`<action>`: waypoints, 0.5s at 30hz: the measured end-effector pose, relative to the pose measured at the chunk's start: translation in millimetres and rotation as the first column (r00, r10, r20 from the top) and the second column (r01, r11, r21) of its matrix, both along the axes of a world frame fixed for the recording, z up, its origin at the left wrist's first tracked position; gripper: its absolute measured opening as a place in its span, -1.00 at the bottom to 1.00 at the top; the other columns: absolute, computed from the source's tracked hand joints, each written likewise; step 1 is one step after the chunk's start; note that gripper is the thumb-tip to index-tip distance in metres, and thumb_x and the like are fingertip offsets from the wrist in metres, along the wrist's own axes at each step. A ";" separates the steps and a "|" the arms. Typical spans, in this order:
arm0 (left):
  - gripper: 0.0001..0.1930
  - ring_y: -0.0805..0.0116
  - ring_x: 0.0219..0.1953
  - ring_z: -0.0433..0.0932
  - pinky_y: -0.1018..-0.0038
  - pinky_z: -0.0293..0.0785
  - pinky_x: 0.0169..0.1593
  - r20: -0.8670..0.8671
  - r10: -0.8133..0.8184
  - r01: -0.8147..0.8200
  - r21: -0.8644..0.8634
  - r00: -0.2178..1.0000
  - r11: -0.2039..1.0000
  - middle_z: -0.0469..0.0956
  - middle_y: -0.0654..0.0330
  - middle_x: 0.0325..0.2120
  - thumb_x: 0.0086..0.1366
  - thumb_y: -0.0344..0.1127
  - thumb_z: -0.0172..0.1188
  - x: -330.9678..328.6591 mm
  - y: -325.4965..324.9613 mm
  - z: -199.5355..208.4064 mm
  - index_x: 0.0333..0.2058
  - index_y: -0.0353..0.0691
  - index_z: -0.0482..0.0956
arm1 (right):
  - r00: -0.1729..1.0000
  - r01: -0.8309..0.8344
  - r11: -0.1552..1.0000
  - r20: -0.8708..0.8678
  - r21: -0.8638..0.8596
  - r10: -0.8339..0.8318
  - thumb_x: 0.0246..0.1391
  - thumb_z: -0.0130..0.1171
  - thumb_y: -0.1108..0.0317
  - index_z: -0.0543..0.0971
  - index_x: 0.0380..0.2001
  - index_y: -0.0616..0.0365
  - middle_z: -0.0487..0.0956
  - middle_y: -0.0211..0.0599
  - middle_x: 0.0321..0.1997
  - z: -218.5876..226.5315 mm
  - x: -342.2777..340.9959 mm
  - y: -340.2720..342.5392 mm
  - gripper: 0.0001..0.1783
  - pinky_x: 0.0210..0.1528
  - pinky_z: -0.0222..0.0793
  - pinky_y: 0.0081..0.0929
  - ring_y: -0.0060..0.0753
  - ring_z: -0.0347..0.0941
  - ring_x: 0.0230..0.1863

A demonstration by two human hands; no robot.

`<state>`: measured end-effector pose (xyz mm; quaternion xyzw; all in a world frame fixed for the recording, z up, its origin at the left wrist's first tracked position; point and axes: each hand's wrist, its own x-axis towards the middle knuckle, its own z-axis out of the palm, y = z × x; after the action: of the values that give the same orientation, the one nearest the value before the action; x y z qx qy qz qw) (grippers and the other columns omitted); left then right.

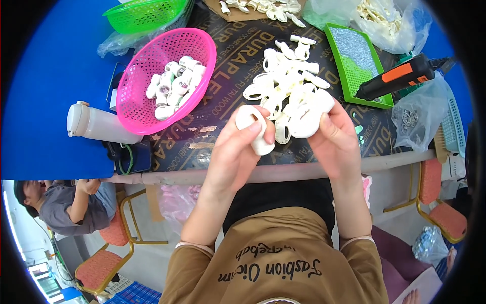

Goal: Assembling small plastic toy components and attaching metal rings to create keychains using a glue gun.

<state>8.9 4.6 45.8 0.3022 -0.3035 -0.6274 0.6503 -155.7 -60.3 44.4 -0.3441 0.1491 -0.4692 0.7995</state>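
Observation:
My left hand (234, 154) grips a small white plastic casing (246, 115), rounded at the top with a dark slot in it, between thumb and fingers. In my right hand (336, 139) is a larger, smooth white plastic shell (307, 124), pinched between thumb and fingers. Both pieces are held up over the table's near edge, a little apart from each other. Just beyond them lies a loose pile of white plastic parts (276, 76), some with oval openings. My fingertips behind the two pieces are partly hidden.
A pink basket (207, 55) of white pieces stands left, beside a white bottle (96, 121). At right, a black-and-orange handheld tool (397, 77) lies across a green tray (349, 83) of small silvery parts. A clear bag (412, 121) sits nearby. Another person (76, 205) sits at left.

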 end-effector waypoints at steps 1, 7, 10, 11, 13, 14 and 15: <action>-0.64 0.33 -0.28 0.37 0.46 0.28 -0.15 -0.090 0.024 -0.024 0.001 0.996 1.000 0.39 0.15 -0.46 0.21 -0.37 -0.01 -1.3 -0.8 0.2 -0.02 -0.33 0.31 | 1.000 0.001 1.000 -0.003 0.000 -0.001 0.14 -0.02 0.41 0.26 0.04 0.27 0.41 -0.21 0.02 -1.8 -0.6 0.1 -0.60 0.09 0.25 -0.39 -0.38 0.35 0.04; -0.51 0.13 -0.03 0.39 0.12 0.27 0.12 -0.328 -0.083 0.064 -0.070 0.941 0.996 0.40 0.09 -0.24 0.21 -0.49 -0.06 -3.3 -7.0 -2.9 0.11 -0.19 0.06 | 0.999 0.028 0.999 -0.018 0.041 -0.027 0.11 -0.04 0.45 0.26 0.00 0.24 0.43 -0.19 -0.03 -1.2 -1.7 1.8 -0.63 0.00 0.30 -0.43 -0.40 0.39 -0.02; -0.45 0.19 -0.16 0.45 0.19 0.38 0.07 -0.173 -0.008 0.004 -0.024 0.985 1.000 0.39 0.03 -0.18 0.21 -0.49 -0.03 -9.4 -5.9 5.5 0.17 -0.24 0.05 | 0.982 0.111 0.990 -0.142 -0.081 -0.122 0.08 -0.02 0.48 0.28 -0.08 0.20 0.45 -0.26 -0.14 -0.9 -7.9 -2.5 -0.69 -0.09 0.32 -0.51 -0.52 0.40 -0.13; -0.49 0.21 -0.21 0.49 0.28 0.45 -0.04 -0.124 -0.027 0.027 -0.004 0.992 1.000 0.41 0.00 -0.17 0.23 -0.51 -0.06 -9.4 -5.7 7.9 0.15 -0.25 0.07 | 0.963 0.118 0.980 -0.223 -0.160 -0.153 0.05 0.01 0.49 0.29 -0.13 0.19 0.45 -0.31 -0.19 -2.2 -10.7 -4.4 -0.72 -0.13 0.32 -0.55 -0.58 0.39 -0.19; -0.53 0.23 -0.25 0.52 0.36 0.52 -0.15 -0.077 -0.059 0.060 0.016 0.995 0.998 0.44 -0.03 -0.16 0.25 -0.52 -0.10 -9.1 -6.6 6.5 0.14 -0.25 0.08 | 0.933 0.128 0.962 -0.301 -0.239 -0.199 0.03 0.05 0.51 0.30 -0.18 0.17 0.45 -0.35 -0.25 -5.4 -14.7 -5.2 -0.74 -0.17 0.32 -0.58 -0.64 0.37 -0.25; -0.60 0.29 -0.30 0.53 0.45 0.51 -0.25 0.006 -0.051 0.051 0.013 0.999 0.999 0.47 -0.01 -0.21 0.26 -0.50 -0.08 -8.7 -7.8 1.2 0.08 -0.29 0.17 | 0.918 0.112 0.957 -0.340 -0.267 -0.203 0.01 0.08 0.53 0.32 -0.21 0.17 0.45 -0.37 -0.28 -7.7 -16.6 -4.9 -0.74 -0.23 0.33 -0.62 -0.66 0.36 -0.29; -0.66 0.34 -0.35 0.54 0.53 0.51 -0.35 0.088 -0.045 0.044 0.007 0.995 0.999 0.50 0.01 -0.27 0.27 -0.49 -0.06 -8.9 -9.3 -1.4 0.03 -0.34 0.25 | 0.902 0.096 0.950 -0.379 -0.296 -0.209 -0.02 0.12 0.54 0.33 -0.23 0.17 0.45 -0.38 -0.31 -9.3 -18.6 -4.5 -0.73 -0.28 0.33 -0.66 -0.69 0.34 -0.33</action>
<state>0.0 -4.7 44.4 0.3247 -0.3369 -0.6285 0.6214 -174.3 -64.8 35.1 -0.5265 0.2731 -0.4653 0.6571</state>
